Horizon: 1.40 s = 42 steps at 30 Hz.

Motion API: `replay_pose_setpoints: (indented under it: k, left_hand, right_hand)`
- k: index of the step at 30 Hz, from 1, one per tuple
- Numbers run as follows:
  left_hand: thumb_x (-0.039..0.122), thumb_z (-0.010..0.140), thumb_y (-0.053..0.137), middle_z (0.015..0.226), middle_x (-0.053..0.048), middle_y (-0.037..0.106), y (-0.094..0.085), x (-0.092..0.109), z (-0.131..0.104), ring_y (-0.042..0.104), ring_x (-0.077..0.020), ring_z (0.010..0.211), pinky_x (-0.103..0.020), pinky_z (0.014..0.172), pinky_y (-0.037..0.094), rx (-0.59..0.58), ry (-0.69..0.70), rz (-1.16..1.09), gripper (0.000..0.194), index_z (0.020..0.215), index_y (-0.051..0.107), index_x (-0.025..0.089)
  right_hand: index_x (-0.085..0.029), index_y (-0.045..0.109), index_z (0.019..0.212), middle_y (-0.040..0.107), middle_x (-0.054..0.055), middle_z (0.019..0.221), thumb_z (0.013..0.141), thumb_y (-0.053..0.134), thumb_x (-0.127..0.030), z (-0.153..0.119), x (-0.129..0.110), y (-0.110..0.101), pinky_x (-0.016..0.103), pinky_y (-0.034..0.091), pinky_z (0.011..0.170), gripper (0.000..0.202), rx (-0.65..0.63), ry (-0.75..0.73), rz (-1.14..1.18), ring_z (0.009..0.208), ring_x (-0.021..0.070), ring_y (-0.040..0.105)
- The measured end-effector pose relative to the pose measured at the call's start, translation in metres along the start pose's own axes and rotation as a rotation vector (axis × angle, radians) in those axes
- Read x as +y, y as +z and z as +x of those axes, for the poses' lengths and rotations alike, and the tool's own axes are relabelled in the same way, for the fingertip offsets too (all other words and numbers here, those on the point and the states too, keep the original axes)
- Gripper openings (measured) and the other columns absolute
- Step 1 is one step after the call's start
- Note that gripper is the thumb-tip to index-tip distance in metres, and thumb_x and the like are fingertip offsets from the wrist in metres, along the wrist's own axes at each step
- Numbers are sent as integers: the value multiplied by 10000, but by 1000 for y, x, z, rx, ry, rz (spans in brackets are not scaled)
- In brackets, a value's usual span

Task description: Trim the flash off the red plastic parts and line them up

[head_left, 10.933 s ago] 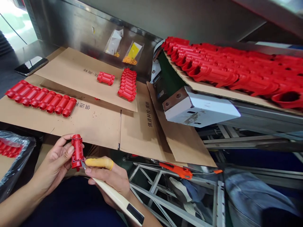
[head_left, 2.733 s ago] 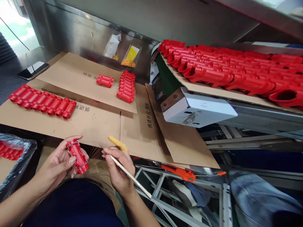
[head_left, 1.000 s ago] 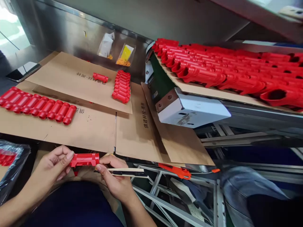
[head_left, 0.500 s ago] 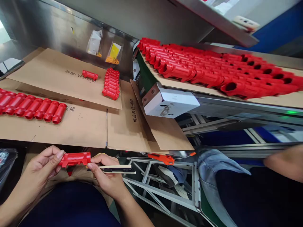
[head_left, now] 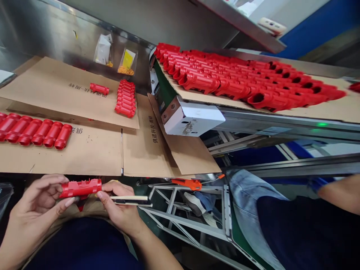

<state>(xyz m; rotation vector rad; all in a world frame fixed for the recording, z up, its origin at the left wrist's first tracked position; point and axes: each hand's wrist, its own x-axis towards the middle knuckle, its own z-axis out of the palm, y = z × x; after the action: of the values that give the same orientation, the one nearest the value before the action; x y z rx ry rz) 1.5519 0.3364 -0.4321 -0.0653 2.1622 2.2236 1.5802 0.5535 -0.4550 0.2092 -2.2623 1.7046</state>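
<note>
Part: the red plastic part (head_left: 80,188) is held level just below the near edge of the cardboard sheet (head_left: 92,157), over the lap
Left hand: the left hand (head_left: 39,200) is curled round the part's left end - thumb under, fingers on top
Right hand: the right hand (head_left: 118,208) is closed on the cream-handled knife (head_left: 131,200), fingertips touching the part's right end
Tip: probably best if the part is pinned steady and the blade is drawn lightly, away from the fingers - blade tip can't be made out
Nearby: a row of trimmed parts (head_left: 33,132) is lined up at the sheet's left edge

Count, pcs in view: 1 red part (head_left: 80,188) in hand; 1 knife (head_left: 131,200); 1 lone red part (head_left: 99,89) on cardboard; 2 small bags (head_left: 112,54); 1 orange cutter (head_left: 187,183). Left row (head_left: 33,131) cut by frame edge, approx. 6. Stack (head_left: 125,98) and conveyor parts (head_left: 239,80): too many to tell.
</note>
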Motion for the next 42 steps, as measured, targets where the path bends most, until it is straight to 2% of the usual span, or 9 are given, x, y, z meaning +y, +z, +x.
replay_pose_setpoints:
  k: [2,5,7,13,21,24,26,30,42]
  left_hand:
    - [330,692,1041,1161,-22,728,7,-2,1,719,-190,896,-224,794,637,30,-155,-156,551,1164,757,328]
    - [414,696,1042,886,-57,739,17,0,5,676,-157,704,-221,706,629,-45,-367,-302,476,1036,791,196]
    - [429,663,1060,818,-69,736,19,3,7,691,-166,730,-222,754,635,-50,-411,-346,473,970,810,171]
    - [315,612,1085,1143,-32,734,10,-1,4,735,-189,1004,-185,898,618,27,-237,-258,447,981,840,251]
    - [287,685,1058,1129,-21,781,8,3,5,760,-191,1022,-208,930,623,0,-174,-280,501,1089,761,298]
    - [268,716,1043,1102,-43,801,7,6,9,783,-227,1015,-271,933,644,10,-169,-375,528,1121,705,280]
    - [259,763,1013,1103,-73,797,4,5,12,784,-227,978,-278,897,655,-15,-161,-391,492,1146,703,245]
    - [285,888,907,1078,-115,789,2,2,14,790,-230,863,-297,808,668,-131,-225,-428,518,1342,666,225]
    - [333,906,892,1069,-154,785,10,3,13,742,-200,796,-250,687,631,-116,-398,-542,489,1327,666,230]
  right_hand:
    - [-210,776,985,820,48,881,1036,685,-259,-2,1,3,260,632,719,115,0,-114,-8,758,167,771]
    - [-206,783,1121,838,89,1008,1045,652,-184,-3,3,7,296,669,799,154,-13,-257,-97,864,198,805]
    - [-203,781,1150,838,96,1022,1045,651,-181,-3,4,10,305,677,810,169,-10,-260,-89,882,205,811]
    - [-211,785,986,826,76,919,1024,731,-396,-3,9,18,310,667,736,197,-26,-12,191,817,204,803]
    - [-187,758,906,728,8,693,994,754,-527,0,12,16,230,575,479,351,-55,271,425,488,137,680]
    - [-196,772,865,772,24,746,1039,715,-298,4,4,-4,254,654,688,210,67,90,104,694,162,763]
    - [-195,801,1049,832,69,964,1007,715,-143,4,-5,-16,281,674,855,109,82,-131,-69,931,193,806]
    - [-157,725,1350,795,146,1266,971,697,-20,1,-18,-26,268,677,968,404,-62,-422,-49,1127,210,800]
    - [-174,746,1319,802,120,1213,1046,702,-137,6,-8,-8,286,695,937,279,-175,-446,114,1067,196,796]
